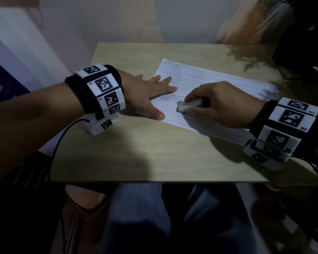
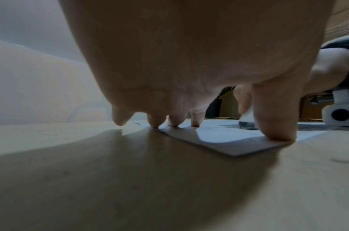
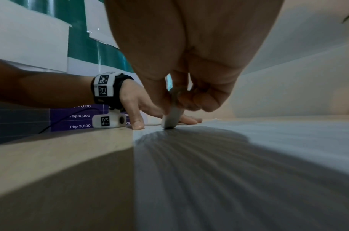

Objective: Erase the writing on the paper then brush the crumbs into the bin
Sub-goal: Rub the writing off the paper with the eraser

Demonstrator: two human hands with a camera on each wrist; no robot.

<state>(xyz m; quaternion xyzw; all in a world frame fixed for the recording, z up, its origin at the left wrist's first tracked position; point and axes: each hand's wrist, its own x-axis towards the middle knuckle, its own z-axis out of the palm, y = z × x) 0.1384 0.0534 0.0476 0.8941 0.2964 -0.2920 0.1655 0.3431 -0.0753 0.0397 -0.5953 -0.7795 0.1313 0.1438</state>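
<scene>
A white lined sheet of paper [image 1: 209, 83] lies slanted on the wooden table [image 1: 136, 153]. My left hand [image 1: 154, 92] lies flat with spread fingers, pressing the sheet's left corner; the fingertips [image 2: 276, 134] touch the paper [image 2: 229, 137]. My right hand [image 1: 218, 103] pinches a whitish eraser [image 1: 188, 105] and holds its tip down on the paper near the left thumb. In the right wrist view the eraser [image 3: 172, 118] stands on the paper [image 3: 249, 156] under curled fingers. Faint grey smudges show on the sheet. No bin is in view.
A dark plant and pot [image 1: 301, 43] stand at the table's far right corner. A purple price poster [image 3: 78, 117] leans at the left of the table. My legs in jeans [image 1: 154, 217] are below the near edge.
</scene>
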